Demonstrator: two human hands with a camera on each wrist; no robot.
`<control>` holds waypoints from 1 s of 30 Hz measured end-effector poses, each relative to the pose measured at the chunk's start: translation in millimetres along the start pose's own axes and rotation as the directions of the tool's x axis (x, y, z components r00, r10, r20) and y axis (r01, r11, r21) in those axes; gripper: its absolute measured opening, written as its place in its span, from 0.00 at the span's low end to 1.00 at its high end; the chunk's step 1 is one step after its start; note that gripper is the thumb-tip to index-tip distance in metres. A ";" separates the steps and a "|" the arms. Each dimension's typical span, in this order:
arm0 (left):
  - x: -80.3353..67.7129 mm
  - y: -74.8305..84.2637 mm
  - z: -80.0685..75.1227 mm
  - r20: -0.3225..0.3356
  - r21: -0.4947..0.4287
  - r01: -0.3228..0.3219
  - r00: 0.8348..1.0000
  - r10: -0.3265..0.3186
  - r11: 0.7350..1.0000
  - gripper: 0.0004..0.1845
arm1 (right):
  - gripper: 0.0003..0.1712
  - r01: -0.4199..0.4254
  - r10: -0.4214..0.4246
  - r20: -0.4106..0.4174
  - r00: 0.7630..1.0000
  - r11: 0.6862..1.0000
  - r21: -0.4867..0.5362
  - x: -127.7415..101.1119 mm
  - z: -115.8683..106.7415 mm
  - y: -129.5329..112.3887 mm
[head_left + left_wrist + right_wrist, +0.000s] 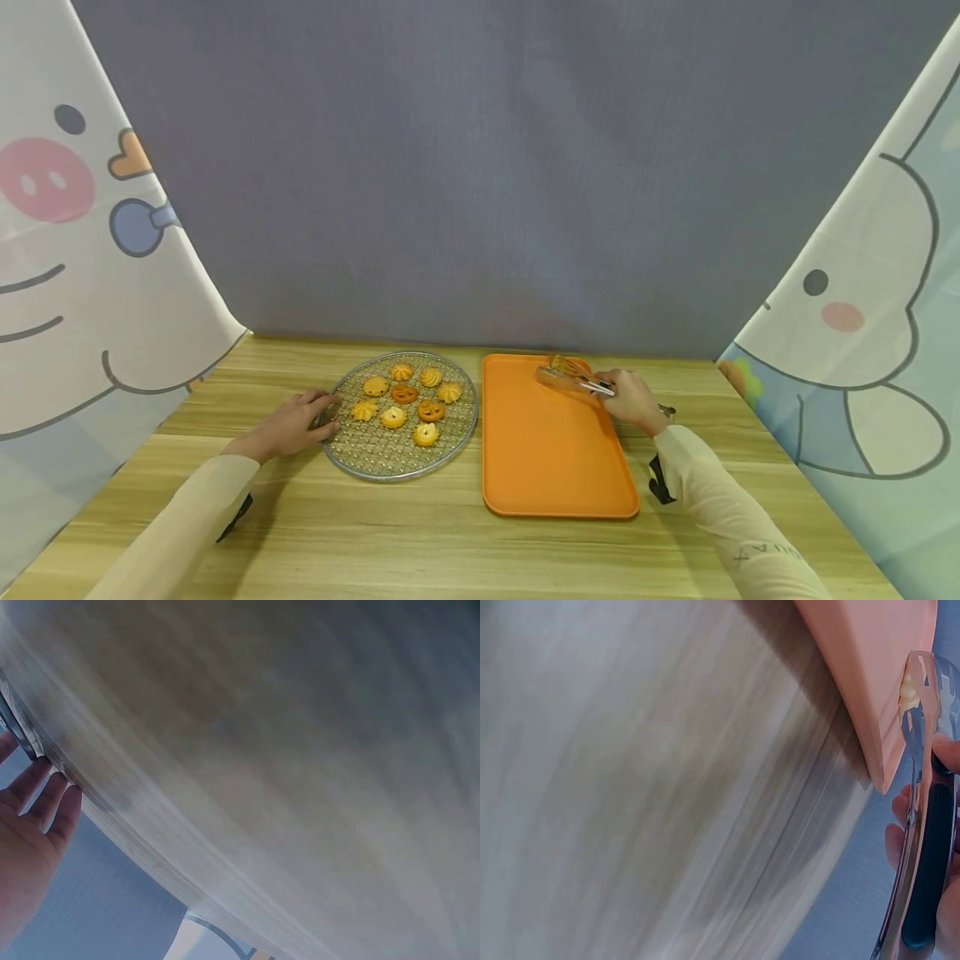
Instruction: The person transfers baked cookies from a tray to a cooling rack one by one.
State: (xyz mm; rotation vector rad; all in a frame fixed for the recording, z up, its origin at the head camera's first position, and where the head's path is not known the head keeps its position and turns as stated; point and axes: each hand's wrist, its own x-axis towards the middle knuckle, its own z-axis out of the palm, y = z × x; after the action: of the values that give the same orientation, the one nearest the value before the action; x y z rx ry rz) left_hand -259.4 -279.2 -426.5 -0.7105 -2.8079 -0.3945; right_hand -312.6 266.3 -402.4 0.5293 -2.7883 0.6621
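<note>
My right hand (pixel 630 400) grips a pair of metal serving tongs (pixel 596 386) with dark handles, seen close in the right wrist view. Between the tips of the tongs is a golden cookie (pixel 908 696), partly hidden by the metal, at the far end of an orange tray (pixel 555 450). On the left, a round wire rack (pixel 367 454) carries several cookies (pixel 393 417), some piped and some pretzel-shaped. My left hand (pixel 288 427) touches the left rim of this rack, its fingers fairly straight in the left wrist view.
Rack and tray lie side by side on a wooden table (pixel 390 533). A grey cloth wall (pixel 480 183) rises behind the table's far edge. Cartoon-printed curtains stand at the left (pixel 90 275) and right (pixel 847 367).
</note>
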 end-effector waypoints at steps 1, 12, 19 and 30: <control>0.0 0.0 0.1 0.000 0.001 0.000 1.000 0.000 1.000 0.25 | 0.20 -0.001 0.001 0.001 1.000 1.000 0.002 -0.2 0.1 0.4; -0.7 0.7 -0.1 0.008 -0.002 0.005 1.000 -0.005 1.000 0.24 | 0.20 -0.014 0.014 0.006 1.000 1.000 0.024 -3.1 -1.0 1.1; -0.4 2.0 -0.3 0.012 -0.008 0.006 1.000 -0.006 1.000 0.24 | 0.20 -0.015 0.014 0.005 1.000 1.000 0.019 -4.1 -2.3 0.5; 0.0 2.6 -2.2 0.024 -0.017 0.018 1.000 -0.017 1.000 0.25 | 0.20 0.008 -0.008 -0.007 1.000 1.000 -0.011 -2.9 -7.0 -4.9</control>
State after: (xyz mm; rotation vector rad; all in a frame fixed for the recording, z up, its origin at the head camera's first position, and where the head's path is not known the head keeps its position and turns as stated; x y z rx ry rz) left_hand -257.8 -277.6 -424.0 -0.6994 -2.8385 -0.4170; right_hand -307.1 266.4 -395.3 0.5341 -2.7799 0.6449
